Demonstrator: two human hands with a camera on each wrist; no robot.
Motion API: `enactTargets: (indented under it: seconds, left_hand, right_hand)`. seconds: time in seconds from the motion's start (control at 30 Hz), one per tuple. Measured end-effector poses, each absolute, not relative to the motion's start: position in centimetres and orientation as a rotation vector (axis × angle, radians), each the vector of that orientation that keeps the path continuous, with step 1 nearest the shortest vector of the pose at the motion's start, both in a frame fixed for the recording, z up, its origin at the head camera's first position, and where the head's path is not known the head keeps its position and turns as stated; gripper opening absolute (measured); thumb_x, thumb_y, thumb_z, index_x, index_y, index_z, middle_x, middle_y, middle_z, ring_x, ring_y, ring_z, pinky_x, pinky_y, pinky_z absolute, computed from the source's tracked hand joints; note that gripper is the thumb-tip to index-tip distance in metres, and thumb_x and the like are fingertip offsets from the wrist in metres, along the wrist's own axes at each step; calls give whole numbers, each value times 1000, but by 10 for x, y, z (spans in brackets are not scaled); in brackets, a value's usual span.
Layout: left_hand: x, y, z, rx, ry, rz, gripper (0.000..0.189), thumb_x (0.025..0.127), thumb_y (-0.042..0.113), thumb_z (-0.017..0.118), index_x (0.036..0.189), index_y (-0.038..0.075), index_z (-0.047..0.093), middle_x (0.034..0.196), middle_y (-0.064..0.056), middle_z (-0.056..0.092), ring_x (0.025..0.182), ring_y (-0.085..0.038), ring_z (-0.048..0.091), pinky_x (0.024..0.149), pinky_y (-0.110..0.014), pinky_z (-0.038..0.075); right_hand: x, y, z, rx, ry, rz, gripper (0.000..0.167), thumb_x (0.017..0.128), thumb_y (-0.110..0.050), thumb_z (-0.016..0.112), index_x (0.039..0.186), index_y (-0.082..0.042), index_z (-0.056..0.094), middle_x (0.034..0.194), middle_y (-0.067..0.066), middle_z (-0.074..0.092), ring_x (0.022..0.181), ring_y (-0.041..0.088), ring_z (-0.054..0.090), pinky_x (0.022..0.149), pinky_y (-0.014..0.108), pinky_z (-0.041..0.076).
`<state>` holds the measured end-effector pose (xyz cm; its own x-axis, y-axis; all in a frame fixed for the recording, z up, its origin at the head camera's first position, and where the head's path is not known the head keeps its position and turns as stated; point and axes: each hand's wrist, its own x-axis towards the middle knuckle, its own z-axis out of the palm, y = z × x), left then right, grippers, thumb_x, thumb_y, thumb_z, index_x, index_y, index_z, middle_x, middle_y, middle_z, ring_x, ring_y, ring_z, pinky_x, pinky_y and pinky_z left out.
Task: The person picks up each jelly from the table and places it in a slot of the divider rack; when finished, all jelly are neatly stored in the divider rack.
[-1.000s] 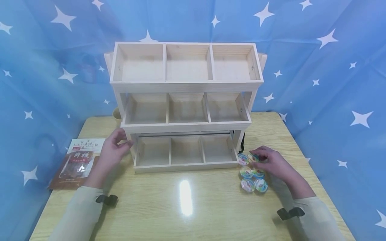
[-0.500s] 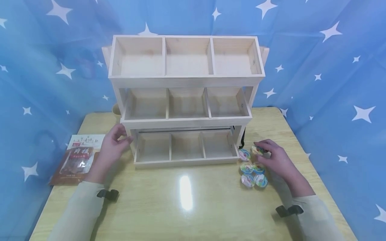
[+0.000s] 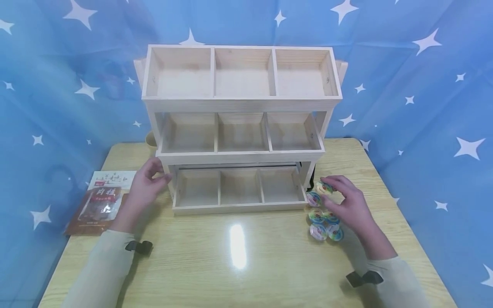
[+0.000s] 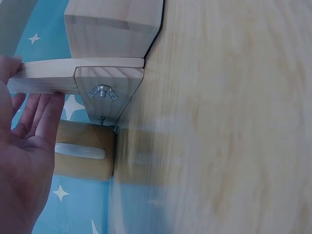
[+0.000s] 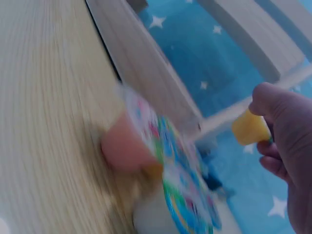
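Observation:
A pale wooden three-tier rack (image 3: 242, 105) with divided trays stands on the table. My left hand (image 3: 148, 182) is at its left side; in the left wrist view its thumb and fingers grip a wooden leg (image 4: 46, 75), near a wing nut (image 4: 102, 91). My right hand (image 3: 348, 203) pinches a small jelly cup (image 3: 323, 188), whose yellow body (image 5: 249, 127) shows raised in the right wrist view. Several more jelly cups (image 3: 318, 232) with colourful foil lids stand grouped beside the rack's right front corner, one of them a pinkish cup (image 5: 124, 146) seen close up.
A brown-and-white food packet (image 3: 92, 216) with printed characters lies at the table's left. Behind the rack's left leg stands a tan cup (image 3: 151, 139). A black strap (image 3: 311, 179) hangs by the right leg. Blue star-patterned cloth (image 3: 420, 107) surrounds the table.
My right hand has lifted one jelly cup away from the group and tilted it. My left hand stays at the rack's leg. The head view has shifted slightly.

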<state>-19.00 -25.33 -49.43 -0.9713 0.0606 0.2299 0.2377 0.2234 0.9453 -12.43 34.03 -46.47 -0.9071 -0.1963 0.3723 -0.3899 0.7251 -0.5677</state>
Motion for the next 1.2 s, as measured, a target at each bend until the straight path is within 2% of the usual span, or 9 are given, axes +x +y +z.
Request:
enactTargets:
  seconds: [0.17, 0.33, 0.43, 0.53, 0.63, 0.77, 1.03, 1.2]
  left_hand:
    - [-191, -255, -496, -304, -2346, -1835, 43, 101, -3, 75, 142, 1, 60, 128, -24, 66, 118, -14, 66, 102, -19, 61]
    - [-192, -257, -496, -291, -2356, -1828, 43, 100, -3, 76, 141, 2, 61, 128, -27, 66, 117, -14, 66, 100, -20, 62]
    - [-192, -257, -495, -289, -2356, -1832, 45, 99, -5, 77, 140, 1, 62, 127, -26, 67, 116, -15, 67, 100, -21, 63]
    - [-193, -258, -495, -295, -2352, -1839, 46, 97, -7, 77, 140, -1, 61, 126, -26, 68, 115, -14, 68, 100, -22, 63]
    - [-195, -258, -495, -309, -2351, -1846, 48, 96, -8, 77, 141, -3, 61, 128, -27, 67, 115, -15, 68, 100, -23, 63]
    - [-197, -260, -496, -320, -2360, -1846, 51, 97, -7, 77, 145, 0, 60, 132, -26, 67, 118, -17, 67, 100, -24, 63]
    - [-199, -261, -499, -337, -2368, -1844, 55, 97, -6, 78, 148, 0, 59, 134, -26, 67, 119, -18, 67, 101, -24, 63]
    - [-200, -261, -498, -329, -2370, -1845, 57, 97, -7, 77, 149, 0, 58, 133, -27, 66, 118, -17, 67, 100, -24, 63]
  right_hand:
    - [-124, 311, -462, 580, -2591, 1021, 54, 87, 4, 86, 138, -4, 73, 135, 8, 71, 123, 27, 65, 108, 7, 46]
    - [-129, 275, -464, 693, -2614, 1073, 56, 85, 4, 88, 138, -4, 73, 133, 7, 71, 115, 26, 69, 93, 28, 66]
    - [-135, 254, -464, 767, -2608, 1118, 54, 86, 3, 88, 138, -2, 73, 131, 7, 71, 109, 24, 71, 87, 41, 70]
    - [-141, 235, -462, 834, -2603, 1156, 53, 87, 0, 88, 138, -1, 73, 128, 9, 71, 103, 25, 71, 79, 44, 71]
    - [-149, 217, -458, 864, -2622, 1182, 52, 89, -4, 89, 139, -3, 73, 129, 10, 70, 105, 28, 71, 81, 49, 70]
    - [-162, 193, -456, 921, -2600, 1186, 50, 89, -9, 90, 137, -5, 75, 132, 14, 71, 111, 31, 71, 94, 55, 67]
    - [-178, 153, -457, 1042, -2625, 1254, 52, 90, -9, 90, 139, -3, 73, 134, 13, 71, 112, 30, 69, 97, 53, 66]
    - [-185, 133, -458, 1101, -2653, 1277, 52, 91, -10, 90, 139, -1, 72, 134, 11, 72, 112, 26, 72, 93, 38, 68]
